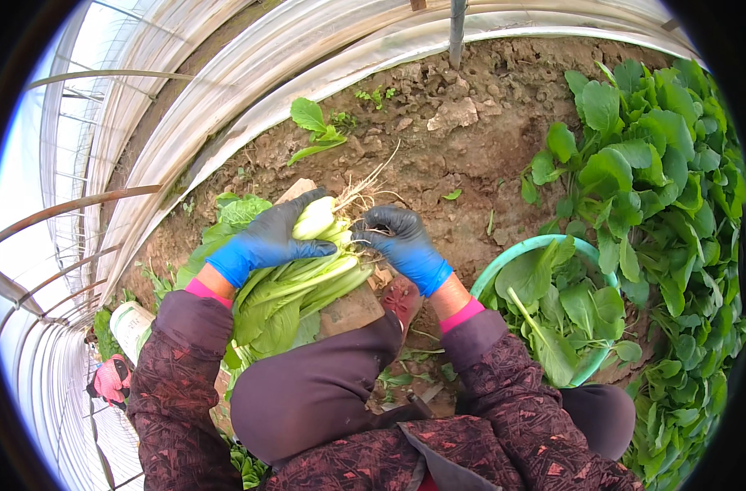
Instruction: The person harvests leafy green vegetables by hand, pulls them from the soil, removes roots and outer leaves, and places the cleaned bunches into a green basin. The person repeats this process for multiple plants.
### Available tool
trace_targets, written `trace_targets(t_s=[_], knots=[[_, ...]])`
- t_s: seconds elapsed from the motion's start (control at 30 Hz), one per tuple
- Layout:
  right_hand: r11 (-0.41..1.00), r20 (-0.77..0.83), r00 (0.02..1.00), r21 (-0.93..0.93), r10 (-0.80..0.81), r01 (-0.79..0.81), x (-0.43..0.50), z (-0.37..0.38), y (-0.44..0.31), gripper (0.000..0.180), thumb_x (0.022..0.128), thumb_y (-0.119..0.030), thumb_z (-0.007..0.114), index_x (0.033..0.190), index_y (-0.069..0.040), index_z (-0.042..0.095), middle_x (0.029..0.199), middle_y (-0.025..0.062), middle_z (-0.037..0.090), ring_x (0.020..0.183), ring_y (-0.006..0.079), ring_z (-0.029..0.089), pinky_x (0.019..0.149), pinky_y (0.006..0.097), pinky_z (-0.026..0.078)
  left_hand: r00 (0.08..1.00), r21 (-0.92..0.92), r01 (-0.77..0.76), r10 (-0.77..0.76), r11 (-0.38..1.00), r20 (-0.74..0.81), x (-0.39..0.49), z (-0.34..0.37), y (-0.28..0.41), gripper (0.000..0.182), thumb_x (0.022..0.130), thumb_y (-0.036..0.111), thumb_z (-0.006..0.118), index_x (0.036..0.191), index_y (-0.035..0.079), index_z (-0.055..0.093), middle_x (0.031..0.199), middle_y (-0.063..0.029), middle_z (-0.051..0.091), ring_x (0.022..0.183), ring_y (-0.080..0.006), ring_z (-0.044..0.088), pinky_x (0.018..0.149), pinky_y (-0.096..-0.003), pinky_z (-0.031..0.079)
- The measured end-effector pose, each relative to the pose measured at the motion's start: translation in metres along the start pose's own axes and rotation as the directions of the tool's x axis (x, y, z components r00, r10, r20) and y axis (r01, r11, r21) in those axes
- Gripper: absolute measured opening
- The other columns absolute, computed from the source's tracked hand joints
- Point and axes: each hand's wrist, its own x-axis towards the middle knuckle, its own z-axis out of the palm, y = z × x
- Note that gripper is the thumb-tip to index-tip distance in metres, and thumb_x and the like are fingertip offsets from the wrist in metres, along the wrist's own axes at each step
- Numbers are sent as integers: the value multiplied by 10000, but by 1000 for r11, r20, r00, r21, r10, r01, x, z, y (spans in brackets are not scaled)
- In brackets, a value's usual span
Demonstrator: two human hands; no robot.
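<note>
My left hand (269, 236), in a blue glove with dark, soiled fingers, rests over a bunch of leafy greens (299, 288) and grips it near the pale stem bases. The leaves point back towards my knee. Thin roots (362, 190) stick out from the bases on the far side. At those bases, my right hand (407, 242), gloved alike, has thumb and fingers pinched around fine root strands. Beneath the bunch lies a wooden board (351, 310), partly covered by the leaves. More leafy greens (241, 212) lie beyond my left wrist.
To my right stands a green-rimmed tub (584, 245) holding loose leaves. Dense leafy plants (637, 159) grow beyond it. A white container (130, 325) is at left, and another person (111, 380) is farther off. Plastic sheeting (256, 92) and a metal post (457, 30) border the soil.
</note>
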Motion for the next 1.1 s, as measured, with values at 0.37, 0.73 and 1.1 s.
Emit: trace_targets(t_s=[0.37, 0.73, 1.1], knots=[[999, 81, 996, 33, -31, 28, -1, -5, -6, 124, 813, -1, 753, 932, -9, 719, 921, 57, 705, 856, 103, 650, 789, 265, 534, 1000, -93, 25, -23, 995, 19, 14, -29, -1, 770, 793, 381, 799, 1369, -24, 487, 1298, -200, 608, 1201, -274, 580, 1046, -369, 422], [913, 15, 992, 390, 125, -121, 7, 8, 2, 113, 806, 29, 742, 909, -1, 705, 904, 87, 732, 818, 143, 692, 756, 282, 572, 998, -222, 27, -13, 975, 65, 4, -14, -5, 970, 773, 395, 833, 1486, -16, 319, 1436, -217, 473, 1328, -265, 452, 1121, -368, 334], [959, -62, 986, 248, 156, -137, 11, 1, -3, 182, 821, -9, 745, 994, -38, 695, 948, 30, 702, 801, 101, 638, 701, 248, 522, 994, 9, -91, 91, 996, -52, 0, 6, -9, 1097, 669, 522, 862, 1495, 56, 311, 1439, -228, 461, 1341, -338, 453, 1117, -393, 364]])
